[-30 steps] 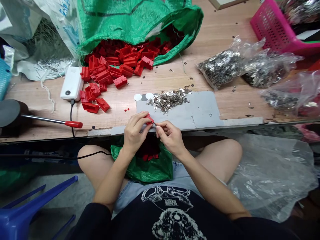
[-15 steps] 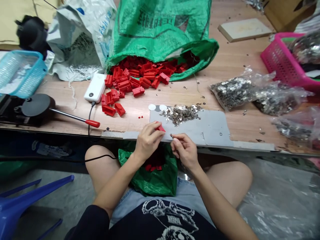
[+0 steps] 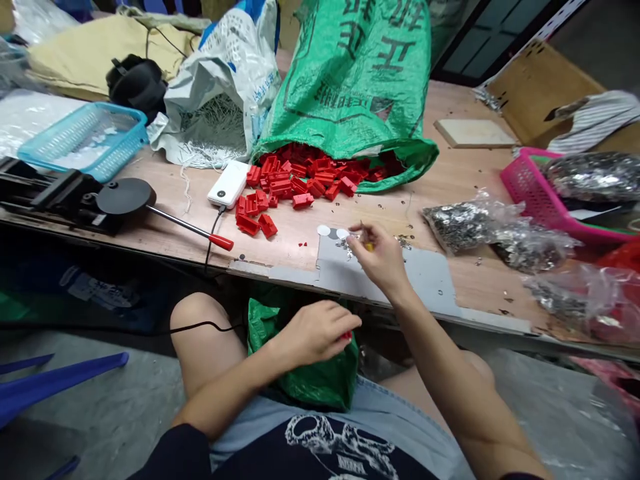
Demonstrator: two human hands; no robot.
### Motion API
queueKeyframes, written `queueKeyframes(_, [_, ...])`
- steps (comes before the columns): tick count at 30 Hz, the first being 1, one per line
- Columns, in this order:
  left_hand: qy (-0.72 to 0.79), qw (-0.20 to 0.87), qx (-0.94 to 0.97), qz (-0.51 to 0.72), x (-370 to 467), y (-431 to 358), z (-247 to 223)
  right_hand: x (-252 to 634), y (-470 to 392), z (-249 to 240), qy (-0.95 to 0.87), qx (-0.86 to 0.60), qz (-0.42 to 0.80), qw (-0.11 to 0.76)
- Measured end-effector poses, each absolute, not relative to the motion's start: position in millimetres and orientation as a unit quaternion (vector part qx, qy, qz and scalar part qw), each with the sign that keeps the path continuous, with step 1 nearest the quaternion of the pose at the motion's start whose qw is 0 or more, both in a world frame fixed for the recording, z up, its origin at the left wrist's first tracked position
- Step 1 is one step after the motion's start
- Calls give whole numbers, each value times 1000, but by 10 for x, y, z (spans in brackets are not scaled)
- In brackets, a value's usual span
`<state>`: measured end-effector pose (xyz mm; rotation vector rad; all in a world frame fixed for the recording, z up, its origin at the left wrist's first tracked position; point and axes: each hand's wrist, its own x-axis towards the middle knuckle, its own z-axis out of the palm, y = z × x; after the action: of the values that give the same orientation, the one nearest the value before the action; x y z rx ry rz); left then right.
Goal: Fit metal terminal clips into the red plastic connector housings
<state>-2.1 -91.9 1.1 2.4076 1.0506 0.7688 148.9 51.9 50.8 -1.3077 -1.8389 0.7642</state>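
Note:
My left hand (image 3: 320, 333) is over the green bag (image 3: 320, 387) in my lap, its fingers closed around a red plastic part (image 3: 346, 336) that shows only at the fingertips. My right hand (image 3: 381, 257) hovers at the pile of small metal pieces (image 3: 345, 244) on the grey sheet (image 3: 425, 273), covering most of it. Its thumb and fingers are bent together. A bit of yellow (image 3: 369, 246) shows between them, too small to name. Further back, many red plastic parts (image 3: 280, 188) spill from a large green woven sack (image 3: 350, 87).
A lever tool with a red handle (image 3: 220, 241) and a white power bank (image 3: 230, 184) with a cable stand left. A blue basket (image 3: 120, 143) is behind them. Bags of metal pieces (image 3: 457, 223) and a pink basket (image 3: 530, 190) lie right. The table's front edge runs above my knees.
My left hand has gone down from the table edge to above the lap bag with the red part. My right hand has moved up to the metal pile. The view has shifted.

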Motion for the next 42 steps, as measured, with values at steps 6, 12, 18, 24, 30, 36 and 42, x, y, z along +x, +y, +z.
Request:
queueKeyframes(6, [446, 205, 871, 29, 36, -1154, -285, 736, 1094, 394, -852, -483, 69, 190])
queueKeyframes(12, [384, 279, 871, 122, -78, -972, -149, 389, 1386, 374, -862, -482, 3, 156])
queueKeyframes(18, [433, 238, 746, 447, -215, -796, 118, 734, 1125, 586, -786, -511, 170, 302])
queueKeyframes(24, [551, 102, 644, 521, -281, -550, 134, 1265, 425, 699, -749, -557, 199, 298])
queueKeyframes(30, [517, 135, 723, 438, -163, -451, -37, 1523, -61, 459, -722, -570, 281, 274])
queueKeyframes(36, [534, 98, 736, 404, -95, -392, -78, 1891, -162, 342, -712, -540, 336, 298])
queueKeyframes(42, [558, 72, 726, 395, -52, -346, -43, 2661, 309, 314, -652, -674, 154, 312])
